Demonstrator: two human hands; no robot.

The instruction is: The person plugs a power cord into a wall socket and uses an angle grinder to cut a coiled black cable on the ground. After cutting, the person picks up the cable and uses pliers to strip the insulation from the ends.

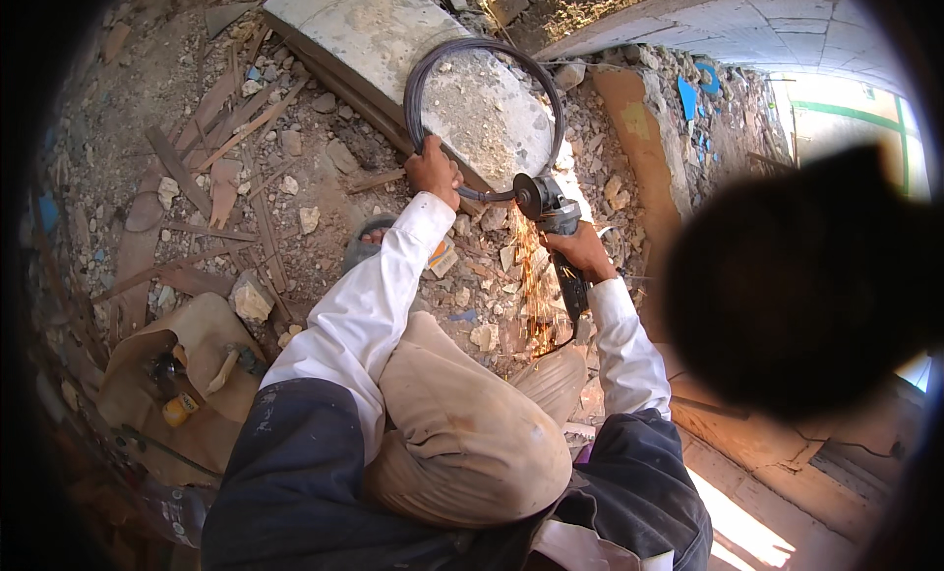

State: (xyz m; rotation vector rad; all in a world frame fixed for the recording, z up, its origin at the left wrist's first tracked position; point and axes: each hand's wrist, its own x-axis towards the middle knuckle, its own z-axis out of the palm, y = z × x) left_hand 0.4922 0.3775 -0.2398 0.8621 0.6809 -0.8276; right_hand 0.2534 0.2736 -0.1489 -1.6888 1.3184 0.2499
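Observation:
My left hand [434,172] is closed round a bundled coil of dark wire [479,44], whose loop lies over a pale concrete slab [356,22]. The end of the bundle reaches right from my fist to the disc of an angle grinder [560,217]. Wrapped round the grinder's body is my right hand [583,250]. Its disc appears to touch the wire, and orange sparks [534,300] stream down from there toward the rubble. A sandalled foot [372,235] shows just below my left hand.
Broken stones and wooden strips [216,168] cover the ground at left. A cut-open beige container [231,325] holding small items stands at lower left. The grinder's cord [562,343] runs down near my knee. A large dark blurred shape [796,286] blocks the right side.

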